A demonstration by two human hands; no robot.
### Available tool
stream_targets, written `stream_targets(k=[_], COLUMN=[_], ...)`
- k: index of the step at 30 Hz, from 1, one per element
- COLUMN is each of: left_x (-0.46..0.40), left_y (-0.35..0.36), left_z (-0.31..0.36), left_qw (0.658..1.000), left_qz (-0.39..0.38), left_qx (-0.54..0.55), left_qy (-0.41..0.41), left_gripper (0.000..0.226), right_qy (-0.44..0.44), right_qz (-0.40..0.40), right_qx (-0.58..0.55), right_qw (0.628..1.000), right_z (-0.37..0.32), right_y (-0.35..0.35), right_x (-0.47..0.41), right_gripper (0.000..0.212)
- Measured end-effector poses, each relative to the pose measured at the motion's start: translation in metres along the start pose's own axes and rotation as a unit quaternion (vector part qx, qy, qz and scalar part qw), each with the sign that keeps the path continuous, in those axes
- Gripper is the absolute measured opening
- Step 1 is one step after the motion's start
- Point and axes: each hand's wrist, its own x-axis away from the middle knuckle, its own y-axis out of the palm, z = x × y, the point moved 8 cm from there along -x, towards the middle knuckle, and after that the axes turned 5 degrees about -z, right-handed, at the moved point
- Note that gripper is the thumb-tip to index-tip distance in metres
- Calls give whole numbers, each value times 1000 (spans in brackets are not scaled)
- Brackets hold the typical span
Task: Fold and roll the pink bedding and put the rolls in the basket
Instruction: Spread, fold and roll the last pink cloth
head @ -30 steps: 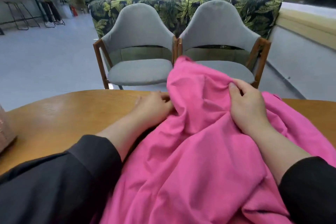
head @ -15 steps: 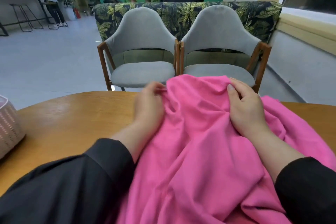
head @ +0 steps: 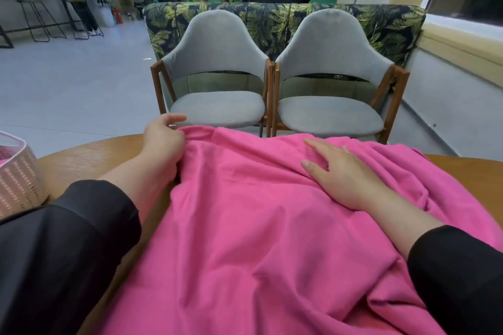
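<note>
The pink bedding (head: pixel 245 212) lies spread and wrinkled over the round wooden table (head: pixel 89 155), reaching from the far edge down to the bottom of the head view. My left hand (head: pixel 163 139) pinches its far left edge at the table's rim, index finger pointing out past the cloth. My right hand (head: pixel 343 174) lies flat on the bedding with straight fingers, pressing on a ridge of folds. A pinkish woven basket (head: pixel 19 179) stands at the table's left edge, something pink showing inside it.
Two grey chairs (head: pixel 217 106) with wooden frames stand just beyond the table, backed by a leaf-patterned sofa (head: pixel 272 19). People stand further off by a green wall and by a counter with stools at the left.
The raised bunch of bedding has been lowered and spread flat across the table. My right hand let go and flattened onto the cloth; my left hand slid out to the far left edge.
</note>
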Motion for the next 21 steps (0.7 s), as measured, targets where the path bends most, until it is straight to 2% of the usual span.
stream_targets(k=[1, 2, 4, 5, 6, 8, 10, 13, 15, 17, 19, 21], left_x=[1, 5, 23, 38, 57, 94, 121, 150, 154, 157, 161, 161], left_y=[-7, -7, 12, 31, 53, 100, 150, 208, 226, 235, 239, 240], left_z=[4, 12, 35, 51, 68, 95, 103, 82, 56, 40, 36, 38], left_qw=[996, 978, 875, 836, 825, 842, 856, 828, 811, 782, 769, 769], left_qz=[29, 33, 21, 13, -9, -100, -194, -274, -270, -254, -250, -254], left_qx=[-77, -200, -463, -503, -482, -389, -336, -357, -409, -475, -495, -495], left_qy=[19, 43, 141, 221, 295, 359, 342, 334, 319, 314, 318, 315], left_gripper=[51, 51, 43, 40, 40, 39, 34, 33, 37, 44, 52, 56], right_qy=[3, 6, -3, -12, -23, -41, -27, 85, 198, 293, 352, 370], right_qz=[34, 80, 161, 184, 201, 239, 294, 326, 280, 197, 120, 81], right_qx=[-25, -40, -39, -38, -41, -42, -23, -38, -58, -37, -27, -80], right_qw=[999, 996, 986, 982, 978, 969, 955, 941, 937, 935, 928, 922], right_z=[1, 2, 1, -2, -4, -8, -6, 32, 84, 132, 164, 174], right_y=[-5, -13, -26, -29, -31, -37, -49, -83, -100, -104, -103, -101], right_x=[2, 5, 11, 14, 17, 21, 29, 39, 45, 54, 62, 64], right_gripper=[51, 45, 32, 27, 24, 21, 20, 31, 39, 36, 27, 23])
